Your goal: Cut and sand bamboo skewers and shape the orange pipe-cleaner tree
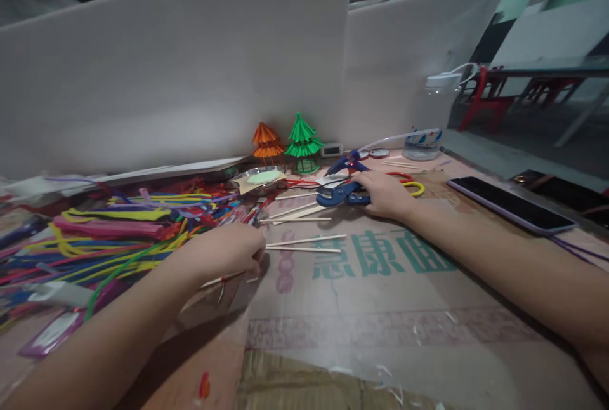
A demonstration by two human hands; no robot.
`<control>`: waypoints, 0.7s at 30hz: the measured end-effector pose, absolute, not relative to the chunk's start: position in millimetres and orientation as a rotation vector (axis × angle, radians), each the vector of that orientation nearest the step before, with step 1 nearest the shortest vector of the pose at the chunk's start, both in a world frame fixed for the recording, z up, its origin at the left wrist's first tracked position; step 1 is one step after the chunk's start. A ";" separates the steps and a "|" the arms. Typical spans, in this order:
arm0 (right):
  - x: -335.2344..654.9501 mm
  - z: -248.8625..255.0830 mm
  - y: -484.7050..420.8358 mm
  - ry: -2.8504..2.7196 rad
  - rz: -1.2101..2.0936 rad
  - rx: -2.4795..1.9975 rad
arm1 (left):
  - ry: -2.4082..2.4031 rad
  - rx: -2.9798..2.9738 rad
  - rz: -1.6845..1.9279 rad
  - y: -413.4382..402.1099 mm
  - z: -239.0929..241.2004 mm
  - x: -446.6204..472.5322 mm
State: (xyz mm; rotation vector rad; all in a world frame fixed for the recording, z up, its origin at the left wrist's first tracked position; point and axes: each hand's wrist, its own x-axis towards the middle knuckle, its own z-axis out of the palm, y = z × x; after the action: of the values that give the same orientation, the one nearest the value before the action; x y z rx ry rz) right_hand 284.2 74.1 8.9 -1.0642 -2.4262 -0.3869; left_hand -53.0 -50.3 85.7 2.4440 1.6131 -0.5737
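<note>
My left hand [233, 248] is closed, fingers curled downward over the cardboard. Two thin wooden sticks [304, 249] stick out to the right from its fingertips; its grip is partly hidden. My right hand [387, 194] wraps around the handles of blue cutters [335, 195], whose jaws point left. Behind the cutters lies a blue glue gun [349, 161] with a small red light. More wooden sticks [295, 219] rest between my hands. Red and yellow scissor handles [415, 188] show just beyond my right wrist.
Colourful pipe cleaners [118, 226] are heaped at left. An orange paper tree [266, 142] and a green one [303, 140] stand at the back by a white panel [190, 80]. A phone [511, 204] and a clear bottle [428, 118] are at right. Scraps litter the printed cardboard [361, 308].
</note>
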 end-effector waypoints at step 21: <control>290.4 7.3 84.4 -2.074 -0.245 -1.267 | 0.568 2.347 0.110 -85.5 124.9 28.6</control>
State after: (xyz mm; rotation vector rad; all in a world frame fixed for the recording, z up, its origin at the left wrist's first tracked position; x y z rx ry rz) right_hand 290.4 84.4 7.3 -1.2674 -2.0738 -0.2454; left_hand 28.6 -85.5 124.9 2.3472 0.5683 0.1101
